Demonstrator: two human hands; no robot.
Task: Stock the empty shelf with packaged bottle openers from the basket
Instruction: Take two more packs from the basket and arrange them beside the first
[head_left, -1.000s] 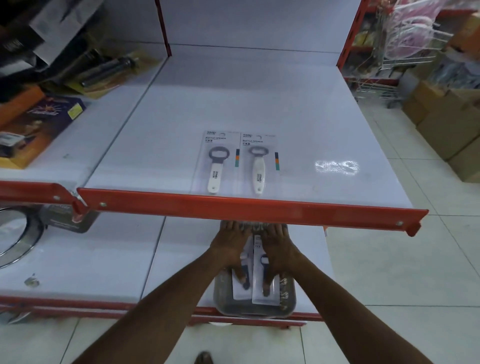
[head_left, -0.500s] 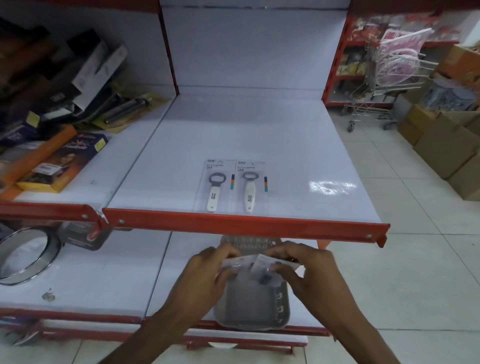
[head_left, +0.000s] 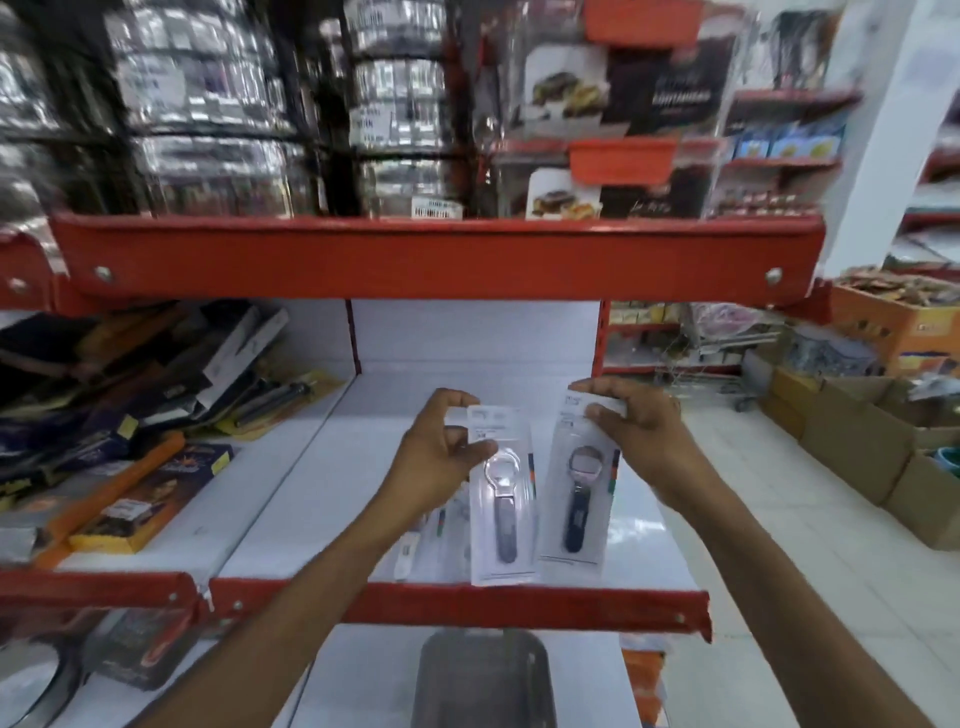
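Each hand holds one packaged bottle opener up over the white shelf, the landmark for everything here. The left hand is closed on the upper left corner of the left package, thumb in front and fingers behind, so the card hangs down with its lower edge near the shelf's red front lip. The right hand pinches the top edge of the right package, which holds a dark-handled opener and hangs just beside the other card, the two edges close or perhaps touching; the blur leaves that unclear.

On the shelf, behind the left forearm, part of a white-handled packaged opener lies flat near the front lip. Whether a second one lies next to it cannot be told, since the arm and the held cards cover that patch. The grey basket sits below the shelf, on the next level down, and its contents are not visible from here.

The step in hand looks like the carry to placement. To do it well, the person should lower both cards flat onto the bare white surface to the right of the opener already lying there, keep the handles pointing toward the front lip so the row matches, and set the card edges side by side without overlap. Releasing only once each card lies flat should stop the light packaging from sliding.
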